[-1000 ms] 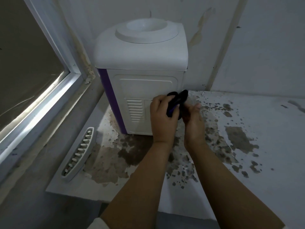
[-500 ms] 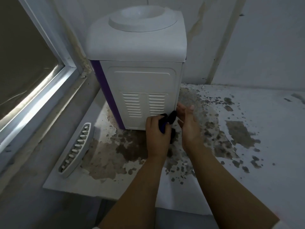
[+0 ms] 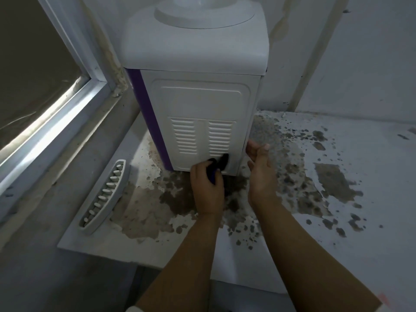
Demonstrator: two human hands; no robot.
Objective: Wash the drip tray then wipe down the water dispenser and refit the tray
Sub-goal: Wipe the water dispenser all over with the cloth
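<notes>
Water dispenser (image 3: 202, 104) standing upright on a stained counter (image 3: 360, 210), vented white panel facing the camera, purple side turned left. Left hand (image 3: 208, 188) grips a dark cloth (image 3: 219, 164) against the panel's lower edge. Right hand (image 3: 260, 174), fingers relaxed and holding nothing, just beside the lower right corner. Drip tray (image 3: 104, 197) lies apart at left, long axis running near-to-far, slots upward
</notes>
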